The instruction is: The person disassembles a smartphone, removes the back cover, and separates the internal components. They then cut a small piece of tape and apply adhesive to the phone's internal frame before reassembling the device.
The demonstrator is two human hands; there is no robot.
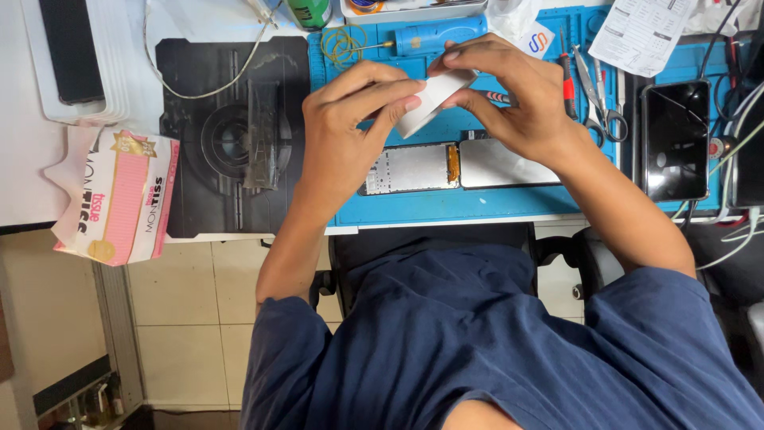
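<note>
While the opened phone (pixel 410 169) lies on the blue mat (pixel 446 203) nearest me, I pinch a white strip (pixel 430 99) above it between left hand (pixel 350 127) and right hand (pixel 509 99), apparently keeping it taut; beyond sits a blue tool (pixel 434 36).

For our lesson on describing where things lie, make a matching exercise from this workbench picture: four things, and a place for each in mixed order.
Things:
1. white card
2. tissue pack
3. scissors
4. opened phone

Places:
A. at the desk's left edge
B. between the fingers of both hands
C. on the blue mat, below the hands
D. right of the right hand

Pairs: 1-B, 2-A, 3-D, 4-C
</note>
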